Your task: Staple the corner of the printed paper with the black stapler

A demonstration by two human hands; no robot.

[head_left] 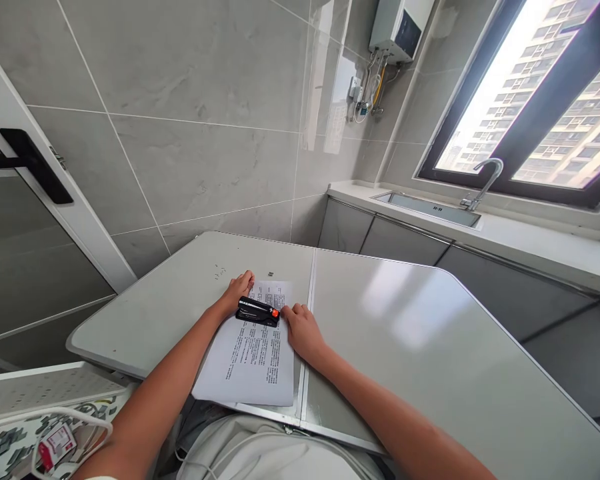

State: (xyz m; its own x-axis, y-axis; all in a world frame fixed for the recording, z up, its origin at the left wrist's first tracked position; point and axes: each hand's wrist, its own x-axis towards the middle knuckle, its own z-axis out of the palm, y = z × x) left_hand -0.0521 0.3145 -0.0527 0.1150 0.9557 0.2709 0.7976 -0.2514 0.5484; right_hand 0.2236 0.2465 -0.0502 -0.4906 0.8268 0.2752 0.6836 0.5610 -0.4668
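Printed paper sheets [260, 360] lie on the folding table at its near edge. Across their upper part rests a black stapler [257, 312] with an orange-red spot at its right end. My left hand [237, 293] is closed at the upper left edge of the paper, just beyond the stapler's left end. At the right edge of the paper, my right hand [303, 330] has its fingers bent in, with thumb and forefinger close to the stapler's orange-red end. Parts of both hands' fingertips are hidden.
Scattered staples [220, 272] and a small dark piece [271, 274] lie on the pale folding table [380, 373]. A white rack [55, 413] with packages stands at lower left. Behind are a tiled wall, a door handle [37, 163], and a counter with a sink [430, 208].
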